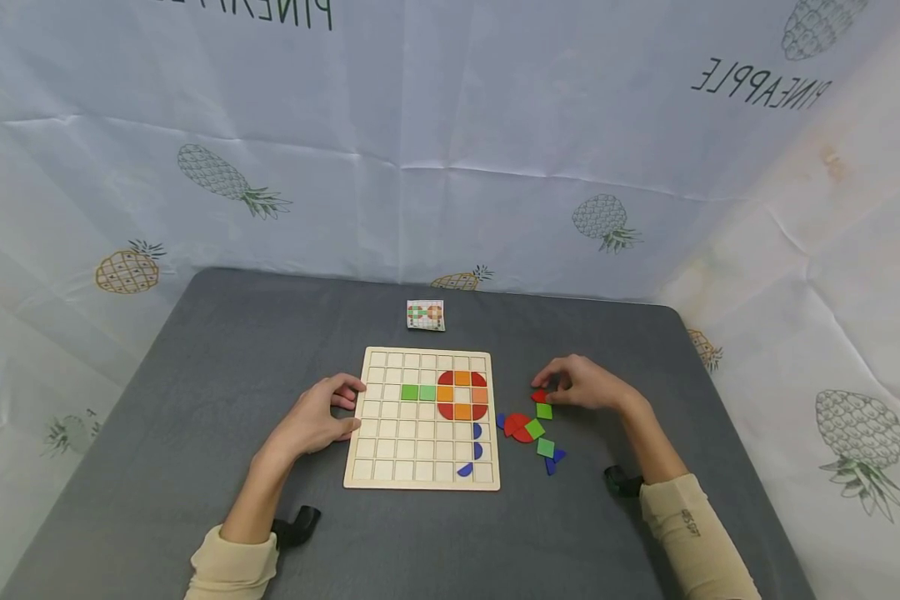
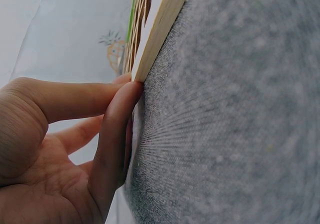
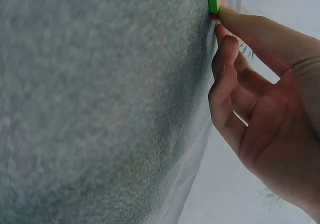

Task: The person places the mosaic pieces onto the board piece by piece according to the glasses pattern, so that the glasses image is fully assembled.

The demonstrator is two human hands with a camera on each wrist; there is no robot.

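Observation:
A wooden grid board (image 1: 397, 429) lies on the grey table. Orange squares (image 1: 462, 412) and red rounded corner pieces (image 1: 446, 411) form a ring on it. Two green squares (image 1: 418, 392) sit beside the ring, and blue half-round pieces (image 1: 477, 451) lie lower right. My left hand (image 1: 317, 419) touches the board's left edge, thumb and fingers spread along it; the left wrist view shows fingertips against the board edge (image 2: 159, 34). To the right of the board, my right hand (image 1: 587, 383) pinches a small red piece (image 1: 539, 397) between thumb and forefinger, close to a green square (image 1: 543, 411).
Loose red pieces (image 1: 517, 430), a green square (image 1: 545, 447) and blue pieces (image 1: 551, 467) lie right of the board. A small printed pattern card (image 1: 425, 315) lies behind it. A pineapple-print curtain (image 1: 450, 200) hangs beyond the table (image 1: 285, 325).

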